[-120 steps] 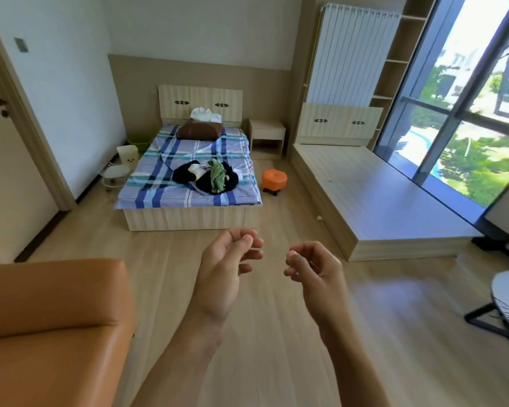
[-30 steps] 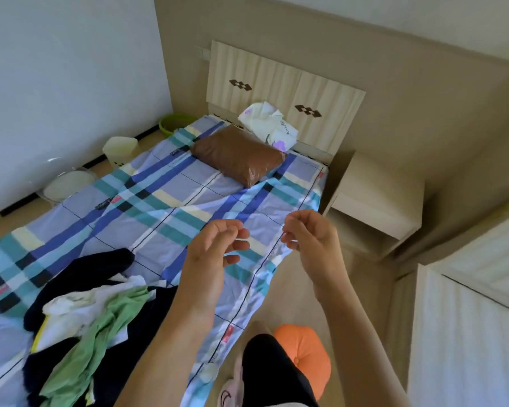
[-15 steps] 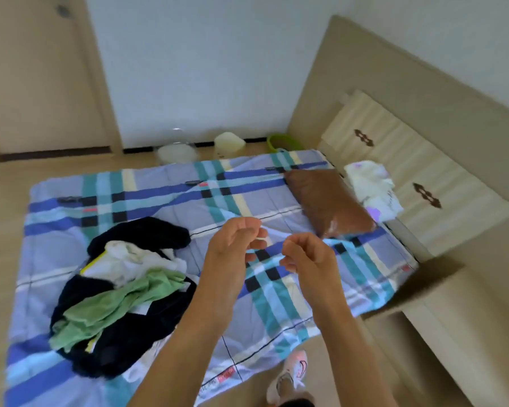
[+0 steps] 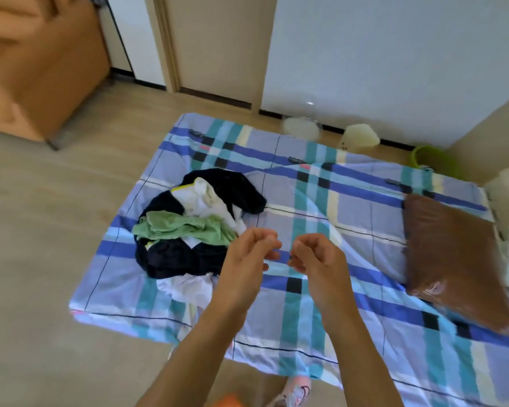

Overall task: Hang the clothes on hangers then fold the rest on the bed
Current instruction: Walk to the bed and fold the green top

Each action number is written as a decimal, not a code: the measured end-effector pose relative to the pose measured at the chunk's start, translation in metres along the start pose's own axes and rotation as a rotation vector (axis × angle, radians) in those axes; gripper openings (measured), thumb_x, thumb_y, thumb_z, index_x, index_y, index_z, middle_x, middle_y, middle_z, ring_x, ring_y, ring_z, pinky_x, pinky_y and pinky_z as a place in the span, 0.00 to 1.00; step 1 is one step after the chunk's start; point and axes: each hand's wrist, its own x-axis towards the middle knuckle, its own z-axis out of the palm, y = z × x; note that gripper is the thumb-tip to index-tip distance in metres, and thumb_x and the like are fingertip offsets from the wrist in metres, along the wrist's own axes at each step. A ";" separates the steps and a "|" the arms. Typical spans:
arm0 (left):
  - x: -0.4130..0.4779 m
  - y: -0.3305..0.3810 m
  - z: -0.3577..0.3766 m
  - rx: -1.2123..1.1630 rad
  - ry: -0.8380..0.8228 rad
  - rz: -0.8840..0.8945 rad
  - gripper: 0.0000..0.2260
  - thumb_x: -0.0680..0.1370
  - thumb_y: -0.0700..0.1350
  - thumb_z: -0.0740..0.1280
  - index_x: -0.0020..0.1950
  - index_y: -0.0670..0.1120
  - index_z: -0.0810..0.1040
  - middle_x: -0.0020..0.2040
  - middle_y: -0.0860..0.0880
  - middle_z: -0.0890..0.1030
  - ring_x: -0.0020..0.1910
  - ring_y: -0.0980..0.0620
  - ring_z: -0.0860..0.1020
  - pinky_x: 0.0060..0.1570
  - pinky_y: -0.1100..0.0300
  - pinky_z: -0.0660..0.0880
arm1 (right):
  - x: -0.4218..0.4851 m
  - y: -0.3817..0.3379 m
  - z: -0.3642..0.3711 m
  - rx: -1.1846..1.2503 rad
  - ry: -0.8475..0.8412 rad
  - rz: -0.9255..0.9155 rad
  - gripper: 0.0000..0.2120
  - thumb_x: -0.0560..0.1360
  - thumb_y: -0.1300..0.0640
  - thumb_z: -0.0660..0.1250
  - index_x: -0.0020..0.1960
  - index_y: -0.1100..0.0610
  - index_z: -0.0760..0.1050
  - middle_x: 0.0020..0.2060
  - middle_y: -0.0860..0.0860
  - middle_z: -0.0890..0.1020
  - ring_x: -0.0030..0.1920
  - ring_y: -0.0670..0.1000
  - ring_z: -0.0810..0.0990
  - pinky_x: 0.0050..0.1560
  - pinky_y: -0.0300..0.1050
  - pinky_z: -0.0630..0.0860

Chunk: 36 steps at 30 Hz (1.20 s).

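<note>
Soft, light-looking clothes (image 4: 185, 227) lie heaped at centre-left on the plaid bed (image 4: 350, 207), probably best lifted by a collar or shoulder seam, while the left hand (image 4: 244, 259) and right hand (image 4: 321, 259) hover loosely curled, holding nothing.

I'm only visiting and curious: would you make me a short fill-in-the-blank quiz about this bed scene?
1. The pillow on the bed is ____ in colour.
2. In the pile of clothes, one crumpled garment is light ____.
3. The left hand and the right hand hold ____.
4. The pile of clothes lies to the ____ of both hands.
Missing words: brown; green; nothing; left.
</note>
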 end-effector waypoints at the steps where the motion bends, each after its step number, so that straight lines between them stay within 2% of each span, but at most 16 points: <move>1: 0.002 -0.009 0.003 0.004 0.012 -0.007 0.15 0.72 0.52 0.64 0.51 0.44 0.81 0.44 0.46 0.84 0.45 0.53 0.82 0.54 0.48 0.77 | 0.003 0.007 -0.005 0.005 -0.011 0.010 0.03 0.80 0.64 0.67 0.47 0.61 0.77 0.36 0.53 0.81 0.35 0.47 0.81 0.41 0.39 0.78; 4: 0.016 -0.044 0.012 0.027 0.023 -0.016 0.17 0.71 0.50 0.65 0.50 0.39 0.79 0.44 0.40 0.82 0.42 0.54 0.80 0.42 0.64 0.76 | 0.022 0.043 -0.013 0.014 -0.055 0.050 0.03 0.80 0.62 0.67 0.47 0.60 0.78 0.36 0.51 0.81 0.36 0.49 0.81 0.45 0.44 0.81; 6: 0.029 -0.076 0.012 0.086 0.023 -0.025 0.19 0.69 0.54 0.66 0.50 0.40 0.79 0.47 0.38 0.81 0.42 0.52 0.80 0.41 0.68 0.74 | 0.036 0.075 -0.010 0.039 -0.085 0.074 0.04 0.79 0.64 0.68 0.46 0.60 0.78 0.34 0.49 0.81 0.36 0.49 0.81 0.43 0.41 0.80; 8: 0.046 -0.115 0.006 0.149 0.023 -0.027 0.21 0.66 0.59 0.66 0.50 0.44 0.79 0.47 0.42 0.82 0.45 0.49 0.80 0.43 0.67 0.73 | 0.051 0.117 -0.005 0.015 -0.105 0.086 0.03 0.79 0.63 0.68 0.46 0.59 0.78 0.34 0.48 0.81 0.37 0.49 0.81 0.42 0.39 0.78; 11: 0.087 -0.183 -0.007 0.195 0.043 -0.053 0.14 0.70 0.55 0.64 0.49 0.48 0.79 0.47 0.48 0.83 0.48 0.52 0.82 0.47 0.63 0.73 | 0.087 0.195 0.003 -0.004 -0.096 0.123 0.03 0.79 0.63 0.68 0.46 0.60 0.78 0.34 0.47 0.81 0.36 0.48 0.81 0.43 0.41 0.77; 14: 0.136 -0.259 -0.024 0.230 0.060 -0.025 0.12 0.70 0.53 0.64 0.48 0.49 0.80 0.46 0.49 0.83 0.48 0.51 0.81 0.49 0.61 0.74 | 0.130 0.281 0.012 -0.014 -0.075 0.123 0.04 0.79 0.64 0.68 0.45 0.60 0.78 0.33 0.47 0.81 0.34 0.47 0.81 0.43 0.45 0.76; 19: 0.220 -0.382 -0.043 0.226 0.046 0.108 0.10 0.72 0.49 0.64 0.47 0.45 0.80 0.45 0.45 0.83 0.46 0.48 0.81 0.44 0.67 0.74 | 0.193 0.398 0.037 -0.076 -0.113 -0.001 0.03 0.78 0.63 0.68 0.45 0.58 0.79 0.36 0.49 0.82 0.36 0.48 0.81 0.49 0.54 0.80; 22: 0.264 -0.433 -0.049 0.220 0.028 0.228 0.08 0.73 0.48 0.64 0.47 0.46 0.80 0.45 0.44 0.82 0.43 0.49 0.80 0.43 0.67 0.75 | 0.226 0.448 0.053 -0.128 -0.172 -0.098 0.03 0.78 0.60 0.69 0.45 0.56 0.79 0.37 0.49 0.82 0.37 0.49 0.82 0.45 0.47 0.81; 24: 0.289 -0.460 -0.052 0.238 0.030 0.280 0.06 0.73 0.48 0.65 0.46 0.50 0.80 0.46 0.44 0.83 0.45 0.47 0.80 0.43 0.65 0.75 | 0.247 0.471 0.062 -0.152 -0.186 -0.157 0.03 0.78 0.60 0.69 0.46 0.55 0.79 0.37 0.48 0.83 0.36 0.46 0.81 0.42 0.39 0.79; 26: 0.308 -0.478 -0.057 0.258 0.058 0.317 0.07 0.73 0.50 0.65 0.46 0.51 0.80 0.46 0.47 0.84 0.47 0.47 0.81 0.44 0.64 0.75 | 0.265 0.485 0.069 -0.157 -0.176 -0.210 0.03 0.78 0.60 0.69 0.46 0.56 0.79 0.37 0.49 0.83 0.34 0.43 0.81 0.41 0.37 0.78; 29: 0.335 -0.481 -0.074 0.383 0.147 0.466 0.08 0.74 0.51 0.66 0.49 0.51 0.80 0.45 0.53 0.83 0.45 0.54 0.81 0.46 0.63 0.73 | 0.281 0.498 0.079 -0.131 -0.174 -0.247 0.03 0.78 0.60 0.69 0.45 0.55 0.79 0.40 0.52 0.84 0.35 0.45 0.82 0.46 0.46 0.82; 31: 0.359 -0.470 -0.098 0.513 0.312 0.652 0.06 0.76 0.48 0.67 0.51 0.50 0.79 0.48 0.53 0.82 0.48 0.55 0.79 0.50 0.62 0.74 | 0.285 0.500 0.087 -0.139 -0.198 -0.267 0.03 0.78 0.59 0.69 0.45 0.54 0.79 0.40 0.52 0.84 0.36 0.47 0.83 0.50 0.53 0.83; 33: 0.384 -0.451 -0.123 0.688 0.489 0.780 0.08 0.77 0.42 0.66 0.56 0.47 0.76 0.55 0.49 0.78 0.55 0.50 0.75 0.56 0.56 0.71 | 0.287 0.497 0.093 -0.132 -0.205 -0.282 0.03 0.78 0.58 0.69 0.45 0.53 0.79 0.39 0.51 0.83 0.37 0.49 0.83 0.50 0.55 0.82; 36: 0.414 -0.428 -0.152 0.968 0.676 0.835 0.23 0.72 0.36 0.63 0.67 0.45 0.70 0.64 0.45 0.71 0.63 0.42 0.68 0.60 0.49 0.64 | 0.283 0.484 0.101 -0.124 -0.199 -0.314 0.03 0.78 0.56 0.69 0.45 0.54 0.79 0.37 0.50 0.82 0.37 0.49 0.83 0.48 0.52 0.81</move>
